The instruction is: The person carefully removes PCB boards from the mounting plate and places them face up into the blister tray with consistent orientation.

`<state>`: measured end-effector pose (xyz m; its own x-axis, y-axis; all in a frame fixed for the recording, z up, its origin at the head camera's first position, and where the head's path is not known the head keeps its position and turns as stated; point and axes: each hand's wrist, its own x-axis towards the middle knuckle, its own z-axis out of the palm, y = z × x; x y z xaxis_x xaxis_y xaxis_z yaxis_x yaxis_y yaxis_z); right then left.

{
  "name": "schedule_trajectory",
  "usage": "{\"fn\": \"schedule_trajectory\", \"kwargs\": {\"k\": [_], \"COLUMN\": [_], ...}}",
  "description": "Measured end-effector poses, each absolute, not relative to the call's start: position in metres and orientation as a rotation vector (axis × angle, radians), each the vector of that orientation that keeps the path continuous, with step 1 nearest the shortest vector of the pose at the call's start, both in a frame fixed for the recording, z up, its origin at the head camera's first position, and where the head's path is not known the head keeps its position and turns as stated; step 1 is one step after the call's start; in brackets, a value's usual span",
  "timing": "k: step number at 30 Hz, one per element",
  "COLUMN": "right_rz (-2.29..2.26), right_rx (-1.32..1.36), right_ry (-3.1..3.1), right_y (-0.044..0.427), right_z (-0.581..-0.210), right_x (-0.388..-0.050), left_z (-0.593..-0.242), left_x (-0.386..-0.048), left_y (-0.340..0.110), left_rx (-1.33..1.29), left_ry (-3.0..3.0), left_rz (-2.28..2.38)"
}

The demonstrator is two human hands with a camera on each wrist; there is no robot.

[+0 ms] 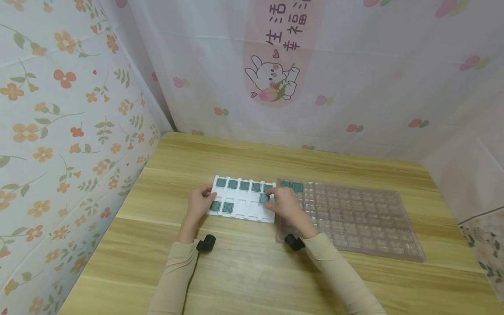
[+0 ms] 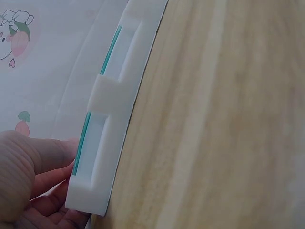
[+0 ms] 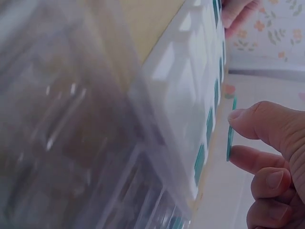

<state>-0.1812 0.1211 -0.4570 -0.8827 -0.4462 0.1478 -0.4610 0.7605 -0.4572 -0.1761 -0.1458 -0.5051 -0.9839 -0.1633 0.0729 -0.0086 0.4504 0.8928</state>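
A white slotted tray (image 1: 242, 204) lies on the table, with several square green chips (image 1: 244, 185) along its far row and two more chips (image 1: 228, 207) at the left of its near row. My left hand (image 1: 198, 202) grips the tray's left end; in the left wrist view its thumb (image 2: 55, 153) is at the edge beside a chip (image 2: 82, 143). Above the tray's right end, my right hand (image 1: 286, 203) pinches a green chip (image 1: 264, 198) between thumb and finger. The right wrist view shows that held chip (image 3: 230, 138) edge-on, apart from the tray.
Right of the white tray stands a clear plastic tray (image 1: 364, 221) of many compartments, two chips (image 1: 297, 187) in its far left corner. Its left edge adjoins the white tray. Wooden table (image 1: 244, 271) surface extends in front. A printed curtain (image 1: 220, 87) hangs behind.
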Motion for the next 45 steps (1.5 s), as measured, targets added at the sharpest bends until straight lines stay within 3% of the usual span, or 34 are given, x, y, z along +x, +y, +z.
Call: {"fn": "schedule_trajectory", "kwargs": {"k": [45], "right_rz": [0.714], "right_rx": [0.655], "right_ry": [-3.059], "right_y": [0.176], "right_z": [-0.465], "right_x": [-0.211], "left_z": [-0.503], "left_x": [-0.174], "left_y": [-0.146], "left_rx": [0.127], "left_ry": [-2.55], "left_rz": [-1.54]}}
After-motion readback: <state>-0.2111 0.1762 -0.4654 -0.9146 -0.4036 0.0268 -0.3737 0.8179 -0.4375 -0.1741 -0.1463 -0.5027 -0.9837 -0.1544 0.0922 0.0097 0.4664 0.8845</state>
